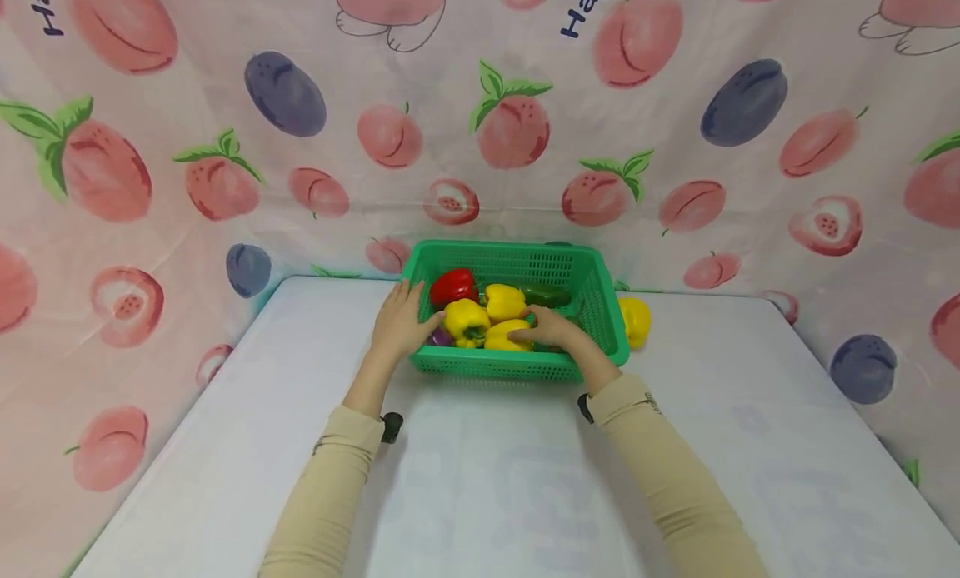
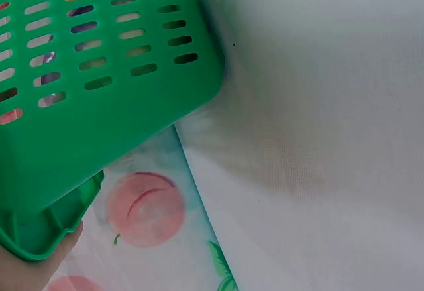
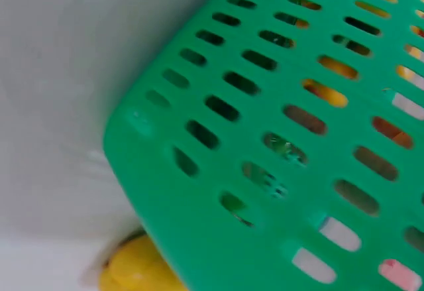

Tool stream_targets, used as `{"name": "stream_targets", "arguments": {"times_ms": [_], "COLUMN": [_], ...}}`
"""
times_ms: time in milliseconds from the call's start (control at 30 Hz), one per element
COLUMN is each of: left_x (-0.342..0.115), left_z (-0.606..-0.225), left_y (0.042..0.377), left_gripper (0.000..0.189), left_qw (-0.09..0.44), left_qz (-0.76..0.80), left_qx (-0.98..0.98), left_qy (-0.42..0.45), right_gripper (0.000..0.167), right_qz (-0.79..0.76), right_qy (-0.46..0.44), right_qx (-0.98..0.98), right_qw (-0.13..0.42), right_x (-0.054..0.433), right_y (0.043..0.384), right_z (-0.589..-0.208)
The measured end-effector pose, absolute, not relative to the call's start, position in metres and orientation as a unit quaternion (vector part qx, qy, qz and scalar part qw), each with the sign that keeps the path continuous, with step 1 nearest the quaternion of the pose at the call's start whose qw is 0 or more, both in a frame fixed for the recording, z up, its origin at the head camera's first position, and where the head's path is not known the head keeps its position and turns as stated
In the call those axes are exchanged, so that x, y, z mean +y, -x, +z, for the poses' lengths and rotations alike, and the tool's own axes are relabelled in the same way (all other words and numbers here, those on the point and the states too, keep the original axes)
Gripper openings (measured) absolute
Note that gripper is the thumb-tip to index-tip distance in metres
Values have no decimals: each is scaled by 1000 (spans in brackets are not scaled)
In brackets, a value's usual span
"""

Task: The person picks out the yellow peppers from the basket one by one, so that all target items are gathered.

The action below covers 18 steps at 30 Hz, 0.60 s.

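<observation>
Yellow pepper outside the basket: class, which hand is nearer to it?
Right. The right hand is in the basket, across its end wall from the yellow pepper; the left hand is at the opposite end.

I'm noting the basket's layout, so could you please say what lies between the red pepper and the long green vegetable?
A yellow pepper lies between them in the head view.

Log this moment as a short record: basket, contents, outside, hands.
Basket: green, perforated, on white table
Contents: red pepper, at least three yellow peppers, dark green vegetable, something purple
Outside: yellow pepper right of the basket
Left hand: at basket's left rim, fingers extended
Right hand: inside, at front yellow pepper; grip unclear
</observation>
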State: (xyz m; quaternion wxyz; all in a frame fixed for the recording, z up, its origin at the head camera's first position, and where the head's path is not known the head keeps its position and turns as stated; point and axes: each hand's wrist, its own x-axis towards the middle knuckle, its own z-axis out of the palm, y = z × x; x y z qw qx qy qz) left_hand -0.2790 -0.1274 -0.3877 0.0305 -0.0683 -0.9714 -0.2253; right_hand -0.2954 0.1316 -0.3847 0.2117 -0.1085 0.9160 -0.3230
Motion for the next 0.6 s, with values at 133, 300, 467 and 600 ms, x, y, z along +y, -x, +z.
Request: {"name": "stream_targets", "arguments": {"times_ms": [133, 300, 467, 600], "left_x": [-126, -126, -128, -129], "left_z": [-387, -387, -388, -389], "left_y": [281, 280, 278, 279], "left_gripper": [73, 73, 72, 72], "left_qw": [33, 34, 36, 38], "left_qz": [-226, -230, -242, -239], "left_qx": [-971, -970, -967, -968], "left_qy": [71, 74, 69, 72], "right_gripper": [74, 78, 74, 72], "right_qz": [-325, -324, -328, -321], "right_qy": [128, 136, 149, 157], "right_qx": [905, 898, 902, 912], "right_qw": [242, 264, 237, 204], "right_x": [134, 136, 136, 136], "right_y": [297, 298, 299, 302], "right_z": [-386, -388, -392, -395]}}
